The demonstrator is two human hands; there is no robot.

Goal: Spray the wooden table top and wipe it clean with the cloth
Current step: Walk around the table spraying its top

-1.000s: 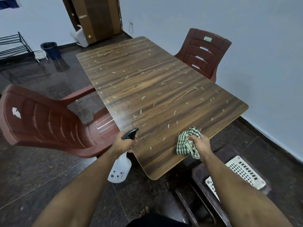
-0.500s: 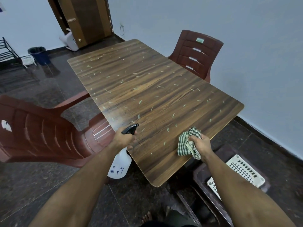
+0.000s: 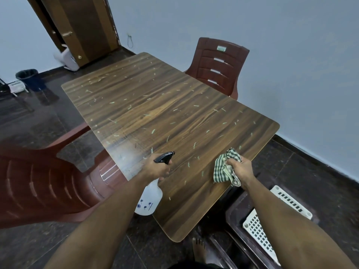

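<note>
At the left edge of the wooden table top (image 3: 165, 117) stands a red-brown chair (image 3: 38, 181). The left hand (image 3: 155, 168) grips a white spray bottle (image 3: 148, 200) over the near left edge, its black nozzle toward the table. Pale scraps lie across the wood. At the near right edge, the right hand (image 3: 240, 168) clutches a checked cloth (image 3: 224, 167).

Dim, even indoor light, soft shadows only. Pale glare on the table (image 3: 120, 152) near its left edge and faint sheen on the dark floor (image 3: 38, 113). Wide-angle bending at edges; the chair (image 3: 38, 181) at left looks soft.
</note>
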